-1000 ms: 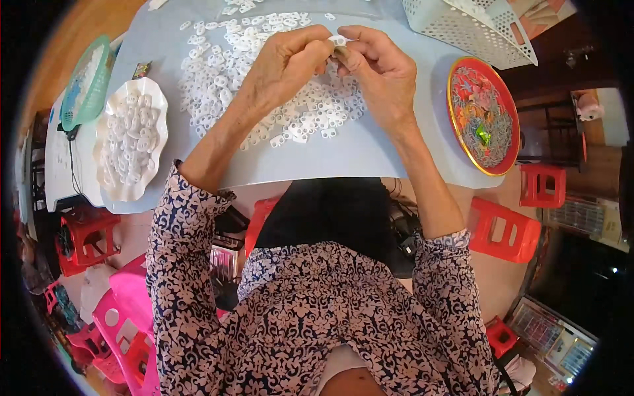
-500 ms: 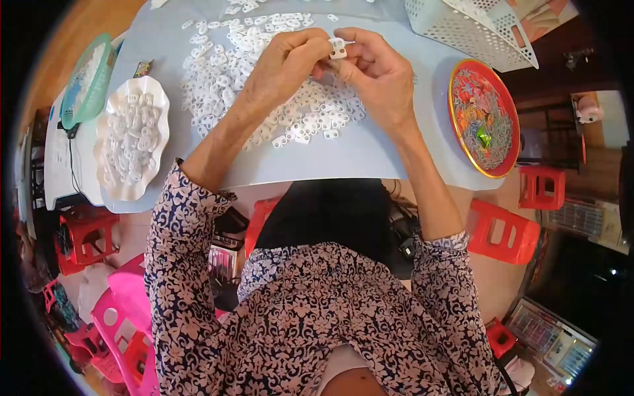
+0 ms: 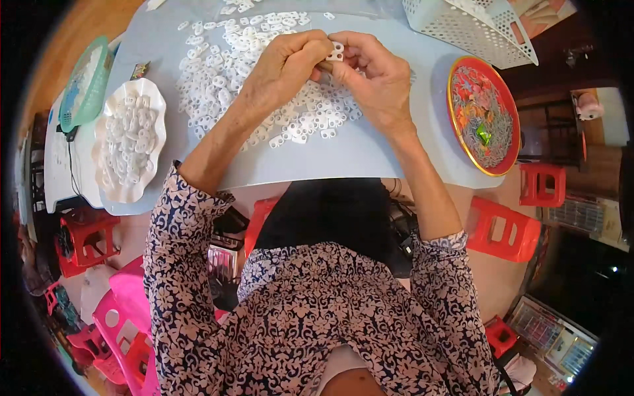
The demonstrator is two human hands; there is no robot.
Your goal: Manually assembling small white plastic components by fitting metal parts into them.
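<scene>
A small white plastic piece with two holes (image 3: 336,51) is pinched between the thumb and fingers of my right hand (image 3: 380,76), above the far part of the table. Right against its left side are the closed fingers of my left hand (image 3: 284,66); whatever they grip is hidden by the fingers. Beneath both hands spreads a loose pile of similar white two-hole pieces (image 3: 211,86). A scalloped white dish (image 3: 104,142) heaped with more such pieces stands at the left. On the right is a red gold-rimmed tray (image 3: 457,129) of small thin grey parts.
A green basket (image 3: 71,109) stands at the far left, and a pale perforated basket (image 3: 449,36) at the far right. A small wrapper (image 3: 139,70) lies behind the dish. Red stools (image 3: 505,231) and a pink chair (image 3: 129,290) stand below the table (image 3: 297,165).
My hands stay together; the white piece has tilted slightly and my right fingers have shifted around it. The view has moved a little.
</scene>
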